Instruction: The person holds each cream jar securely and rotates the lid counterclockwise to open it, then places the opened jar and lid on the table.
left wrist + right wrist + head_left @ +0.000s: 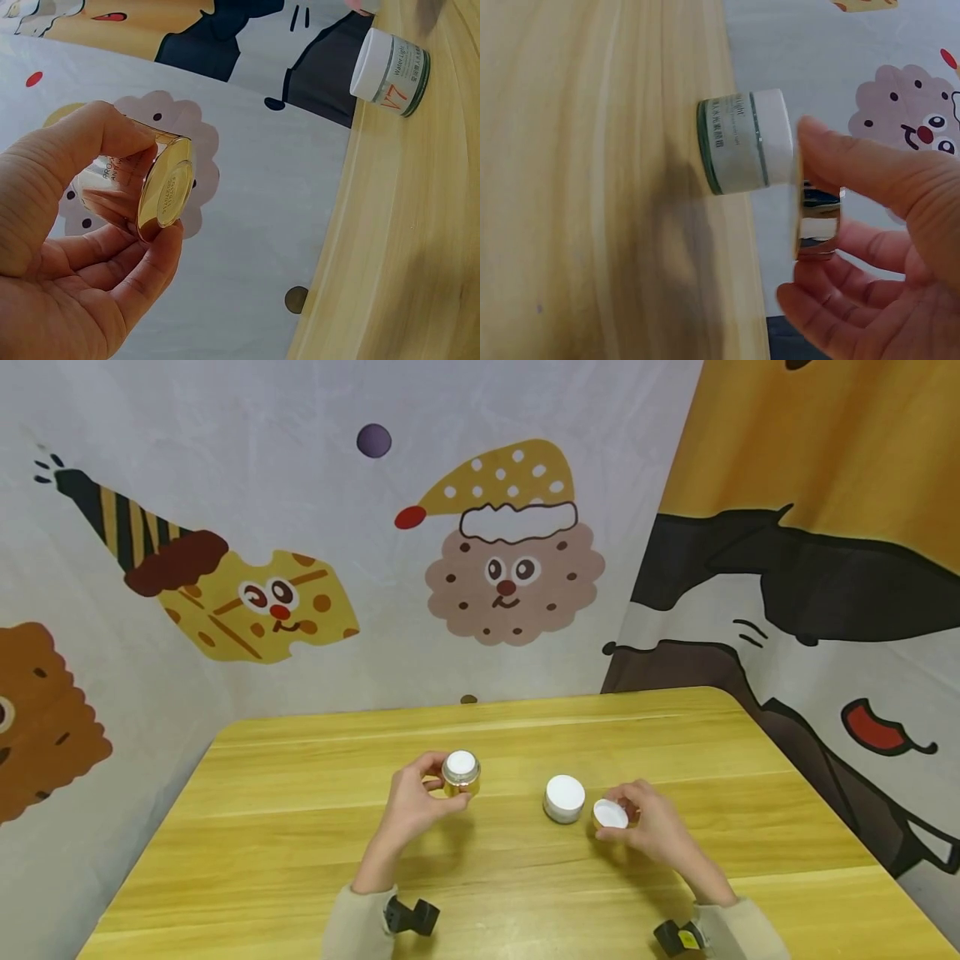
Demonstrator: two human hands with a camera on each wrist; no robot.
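My left hand (417,795) grips a small gold cream jar (461,774) above the table, its white top face turned up toward the head camera. The left wrist view shows the jar's shiny gold base (171,187) with small print on it. My right hand (651,823) pinches a gold lid (819,225) by its rim; its white inside faces up in the head view. Between the two hands, nearer the right, a second jar (564,799) with a white lid stands upright on the table. Its label (403,71) reads "V7" and "Water Light".
The wooden table (300,843) has rounded far corners. Behind it hangs a pale cloth (315,410) printed with cartoon food figures. A black camera (412,916) is strapped to the left wrist and another camera (678,937) to the right.
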